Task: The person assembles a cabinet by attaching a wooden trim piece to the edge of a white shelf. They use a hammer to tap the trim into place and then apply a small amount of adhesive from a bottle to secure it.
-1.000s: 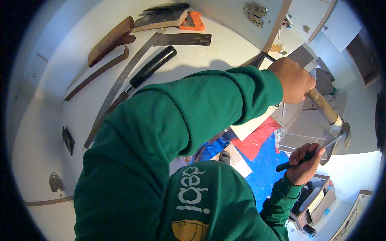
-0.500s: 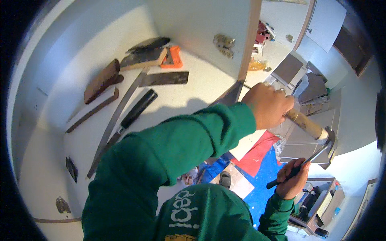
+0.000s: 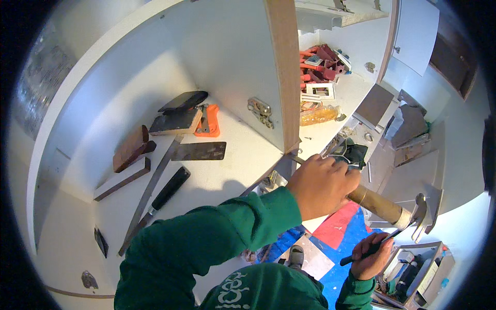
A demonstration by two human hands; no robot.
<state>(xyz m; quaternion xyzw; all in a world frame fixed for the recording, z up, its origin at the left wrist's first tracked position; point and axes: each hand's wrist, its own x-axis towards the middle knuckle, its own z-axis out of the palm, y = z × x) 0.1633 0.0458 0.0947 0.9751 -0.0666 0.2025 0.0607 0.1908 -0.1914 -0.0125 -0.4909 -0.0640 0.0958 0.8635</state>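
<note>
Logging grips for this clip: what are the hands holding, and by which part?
Left hand: a hammer, by the brown handle's end away from its head. Right hand: a slim metal tool, by its dark handle.

My left hand (image 3: 323,187) grips a wooden-handled hammer (image 3: 380,206) and my right hand (image 3: 376,264) a slim black-handled tool (image 3: 372,249), while a black-handled blade (image 3: 169,189) lies on the white shelf (image 3: 214,175) to my left.

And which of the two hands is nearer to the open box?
Right. In the picture, the right hand, holding a dark-handled tool, is just left of the open box; the left hand, gripping the hammer, is farther away, up and to the left.
</note>
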